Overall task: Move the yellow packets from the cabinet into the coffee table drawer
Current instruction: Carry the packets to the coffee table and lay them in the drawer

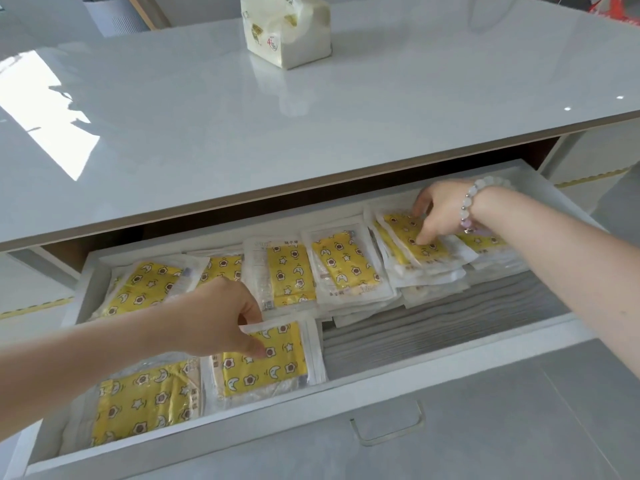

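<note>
The yellow packets (341, 261) are already lying in the open drawer (381, 386), spread in loose overlapping heaps along its back wall and in its near left corner. They look like flat clear sachets with a yellow printed sheet inside, so I'd judge them light, floppy and a bit slick, apt to slide off one another if a heap is nudged. The sealed white margin seems the sensible place to take hold, rather than the glossy middle. That is where the left hand (221, 317) has the near packet (277, 362), just inside the drawer's front wall: thumb and fingers pinch its upper edge, which lifts slightly. The right hand (440, 209), a beaded bracelet (467, 202) on its wrist, is at the drawer's far right corner on the top packet (412, 237) of a stack. A fingertip rests on the packet's face and the thumb sits by its far edge, but I cannot tell whether the hand grips or only presses. The grey ribbed surface (433, 327) on the drawer's bare right side may be a liner or folded cloth; it is hard to say. How deep the heaps go is hidden, the print is too small to read, and the cabinet is nowhere in sight. Above the drawer the glossy table (311, 116) carries a tissue pack (287, 29).
</note>
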Action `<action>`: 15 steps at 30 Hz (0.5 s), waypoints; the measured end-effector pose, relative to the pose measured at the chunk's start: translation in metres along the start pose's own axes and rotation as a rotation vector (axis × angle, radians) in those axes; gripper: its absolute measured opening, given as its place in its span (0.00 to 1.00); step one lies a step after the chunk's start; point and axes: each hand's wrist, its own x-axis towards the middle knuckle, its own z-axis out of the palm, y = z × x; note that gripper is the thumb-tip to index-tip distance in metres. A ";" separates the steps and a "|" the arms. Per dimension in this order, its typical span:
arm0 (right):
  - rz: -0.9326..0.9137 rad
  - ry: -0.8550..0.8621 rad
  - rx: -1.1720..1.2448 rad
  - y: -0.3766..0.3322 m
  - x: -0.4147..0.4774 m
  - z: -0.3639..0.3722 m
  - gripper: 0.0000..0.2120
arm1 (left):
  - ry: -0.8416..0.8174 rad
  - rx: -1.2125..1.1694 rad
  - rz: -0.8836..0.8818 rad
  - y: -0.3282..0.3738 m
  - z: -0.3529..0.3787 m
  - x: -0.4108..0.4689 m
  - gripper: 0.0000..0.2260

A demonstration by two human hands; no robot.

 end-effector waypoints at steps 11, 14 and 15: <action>0.114 -0.087 0.140 0.011 0.002 0.008 0.43 | 0.103 0.412 -0.097 0.023 -0.005 0.002 0.21; 0.133 -0.128 0.187 0.010 0.003 0.008 0.43 | 0.089 0.432 -0.097 0.022 -0.005 0.000 0.22; 0.131 -0.126 0.197 0.010 0.003 0.007 0.42 | 0.076 0.437 -0.096 0.022 -0.007 0.000 0.21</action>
